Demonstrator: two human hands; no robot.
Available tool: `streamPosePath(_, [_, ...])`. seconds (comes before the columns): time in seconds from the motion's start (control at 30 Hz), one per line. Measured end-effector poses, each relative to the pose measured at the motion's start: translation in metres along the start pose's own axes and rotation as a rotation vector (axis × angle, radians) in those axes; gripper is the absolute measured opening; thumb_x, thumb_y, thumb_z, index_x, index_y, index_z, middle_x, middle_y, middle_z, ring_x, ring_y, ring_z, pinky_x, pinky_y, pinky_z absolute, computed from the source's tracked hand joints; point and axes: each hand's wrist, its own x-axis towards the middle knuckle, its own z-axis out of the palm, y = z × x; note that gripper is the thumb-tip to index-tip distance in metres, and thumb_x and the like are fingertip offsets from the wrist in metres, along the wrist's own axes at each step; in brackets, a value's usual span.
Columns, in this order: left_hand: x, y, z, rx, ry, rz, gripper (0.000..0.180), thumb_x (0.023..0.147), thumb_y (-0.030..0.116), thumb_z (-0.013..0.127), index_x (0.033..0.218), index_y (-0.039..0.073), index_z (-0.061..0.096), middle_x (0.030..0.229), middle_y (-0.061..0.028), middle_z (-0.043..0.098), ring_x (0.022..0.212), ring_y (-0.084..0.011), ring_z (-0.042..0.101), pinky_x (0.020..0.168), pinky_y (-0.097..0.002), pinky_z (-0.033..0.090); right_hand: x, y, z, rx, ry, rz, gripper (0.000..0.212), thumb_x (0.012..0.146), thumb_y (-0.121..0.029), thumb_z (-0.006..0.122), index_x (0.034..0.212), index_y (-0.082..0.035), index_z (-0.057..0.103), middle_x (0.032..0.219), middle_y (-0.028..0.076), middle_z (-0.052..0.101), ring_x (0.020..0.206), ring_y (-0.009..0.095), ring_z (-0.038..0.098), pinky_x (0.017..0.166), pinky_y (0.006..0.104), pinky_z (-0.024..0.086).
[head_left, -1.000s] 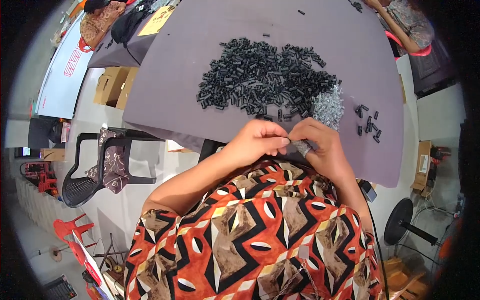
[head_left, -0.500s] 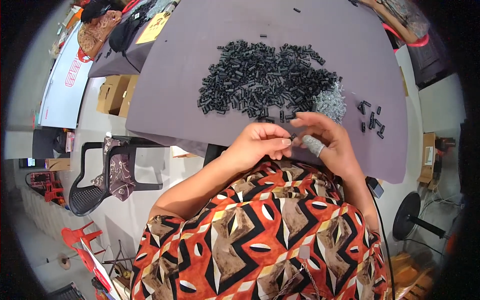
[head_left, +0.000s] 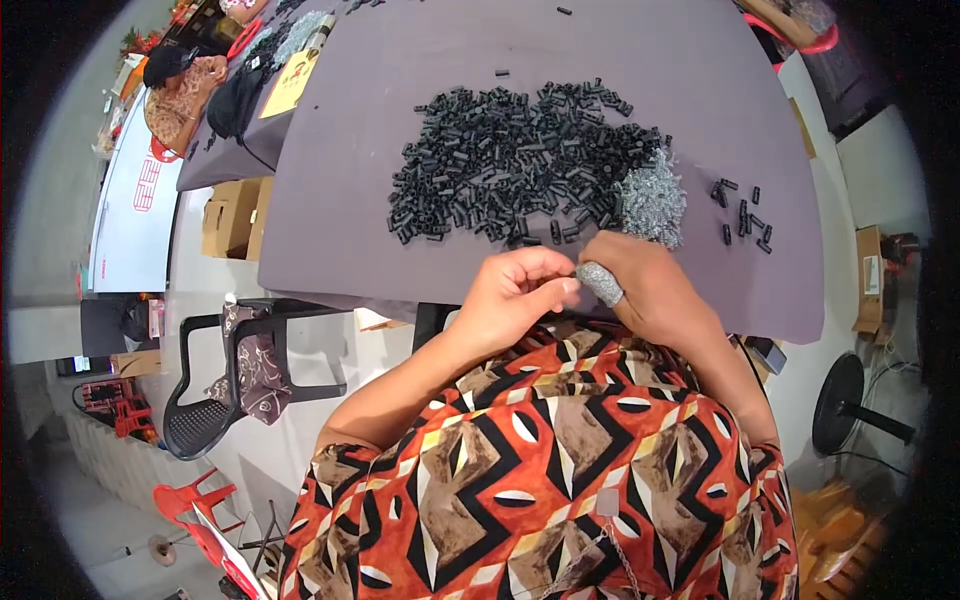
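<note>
My left hand [head_left: 520, 298] is held over the near table edge, its thumb and fingers curled into a pinch. Whatever lies between those fingertips is too small or hidden to make out. Right beside it, my right hand [head_left: 650, 285] is closed, knuckles up, with its fingertips hidden underneath. A grey wrap [head_left: 600, 284] covers its thumb, which almost meets the left fingertips. Just beyond both hands lies a wide heap of small black cylindrical pieces [head_left: 500, 160]. A mound of small silvery metal parts [head_left: 652, 200] touches the heap's right side.
Several loose black cylinders [head_left: 745, 215] lie apart on the right of the grey-covered table [head_left: 350, 190]. A black chair [head_left: 240, 370] stands to the left, a cardboard box [head_left: 232, 215] beyond it. Another person [head_left: 185, 90] sits at the far left; a person's arm [head_left: 785, 25] rests at the far right.
My right hand has turned over and its spread fingers have closed downward, toward the left fingertips. The small dark piece seen between the hands is now hidden. The whole view has shifted slightly.
</note>
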Motion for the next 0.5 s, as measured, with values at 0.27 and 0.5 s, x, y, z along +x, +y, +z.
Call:
streamPosePath(0.27, [0.005, -0.006, 0.008, 0.221, 0.028, 0.036, 0.011, 0.094, 0.005, 0.064, 0.103, -0.001, 0.066, 0.088, -0.0003, 0.068, 0.077, -0.0056, 0.062, 0.069, -0.0218, 0.05, -0.009, 0.007, 0.004, -0.083, -0.018, 0.02, 0.018, 0.082, -0.016, 0.066, 0.093, -0.003, 0.058, 0.084, 0.016, 0.06, 0.081, 0.038, 0.062, 0.069, 0.0472, 0.048])
streamPosePath(0.5, [0.009, 0.0, 0.009, -0.033, 0.075, -0.088, 0.015, 0.094, 0.006, 0.065, 0.108, -0.001, 0.067, 0.093, -0.003, 0.07, 0.076, -0.0068, 0.061, 0.071, -0.0226, 0.05, -0.009, -0.004, -0.004, -0.142, 0.083, 0.053, 0.027, 0.072, -0.012, 0.072, 0.093, -0.004, 0.057, 0.093, 0.014, 0.059, 0.087, 0.035, 0.062, 0.07, 0.0449, 0.05])
